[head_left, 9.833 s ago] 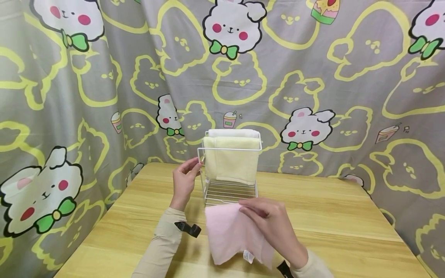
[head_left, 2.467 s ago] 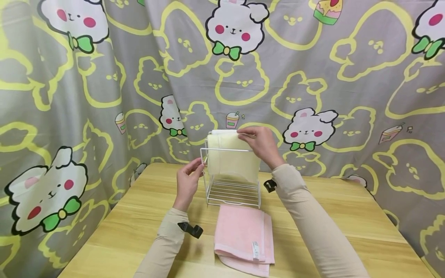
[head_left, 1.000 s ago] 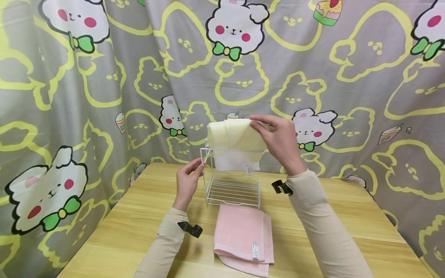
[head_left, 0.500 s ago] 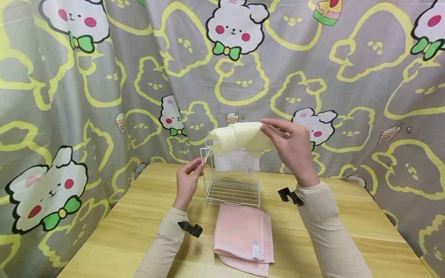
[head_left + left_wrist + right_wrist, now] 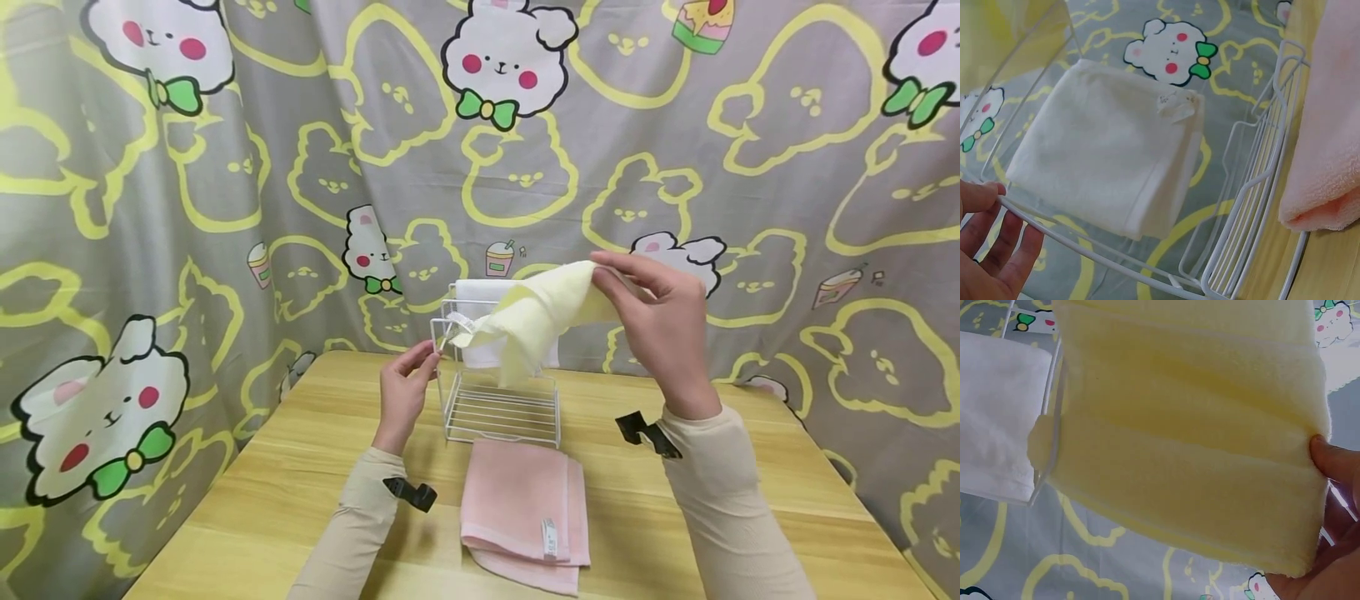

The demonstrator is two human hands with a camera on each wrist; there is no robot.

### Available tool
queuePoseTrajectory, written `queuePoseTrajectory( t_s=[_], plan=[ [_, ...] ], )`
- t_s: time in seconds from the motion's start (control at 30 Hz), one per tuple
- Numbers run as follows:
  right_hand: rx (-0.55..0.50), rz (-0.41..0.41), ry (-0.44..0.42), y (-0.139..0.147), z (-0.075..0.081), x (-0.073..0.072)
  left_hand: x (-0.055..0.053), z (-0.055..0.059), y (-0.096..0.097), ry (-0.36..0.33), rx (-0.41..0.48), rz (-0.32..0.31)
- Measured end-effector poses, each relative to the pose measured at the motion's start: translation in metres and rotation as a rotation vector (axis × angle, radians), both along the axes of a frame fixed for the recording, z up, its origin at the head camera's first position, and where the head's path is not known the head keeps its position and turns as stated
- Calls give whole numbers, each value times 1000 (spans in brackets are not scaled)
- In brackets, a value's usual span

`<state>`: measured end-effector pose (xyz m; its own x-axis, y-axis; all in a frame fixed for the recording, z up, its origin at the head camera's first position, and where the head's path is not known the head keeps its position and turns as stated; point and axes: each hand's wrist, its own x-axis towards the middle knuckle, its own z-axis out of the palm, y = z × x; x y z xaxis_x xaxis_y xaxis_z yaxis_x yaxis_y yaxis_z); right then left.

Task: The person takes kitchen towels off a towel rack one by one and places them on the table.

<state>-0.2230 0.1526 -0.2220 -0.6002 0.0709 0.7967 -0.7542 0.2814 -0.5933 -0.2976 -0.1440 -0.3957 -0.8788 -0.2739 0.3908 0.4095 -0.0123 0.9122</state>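
Observation:
My right hand (image 5: 663,321) pinches one edge of a yellow towel (image 5: 551,300), which droops leftward over the top of a white wire rack (image 5: 502,435). The right wrist view shows the yellow towel (image 5: 1185,437) spread wide, thumb on its near face. At the rack's left side, my left hand (image 5: 405,392) grips the wire frame between thumb and fingers; in the left wrist view the fingers (image 5: 1022,256) curl under the frame's bar. A white towel (image 5: 1110,150) hangs folded on the rack's rear bar, partly hidden behind the yellow towel in the head view.
A folded pink towel (image 5: 517,500) with a white label lies on the wooden table (image 5: 750,500) in front of the rack. Behind the table hangs a grey curtain (image 5: 637,125) with cartoon prints. Black straps (image 5: 648,435) sit on both wrists.
Earlier the pink towel was set down on the table. The right hand has since lifted the yellow towel off its bar and drawn it rightward, uncovering the white one. The left hand stays put.

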Motion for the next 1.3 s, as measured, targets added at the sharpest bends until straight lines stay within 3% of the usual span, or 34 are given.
queuePoseTrajectory(
  t_s=[0.37,0.63,1.0,1.3],
  plan=[
    [-78,38,56,9,1,17,-1,1,1,2,0,3],
    [-7,-97,87,20,-3,28,-1,3,2,-12,-6,14],
    [114,-178,91,44,-28,37,-2,0,2,-3,-9,20],
    [164,-250,31,62,-53,36,-3,-3,1,-9,-3,20]
  ],
)
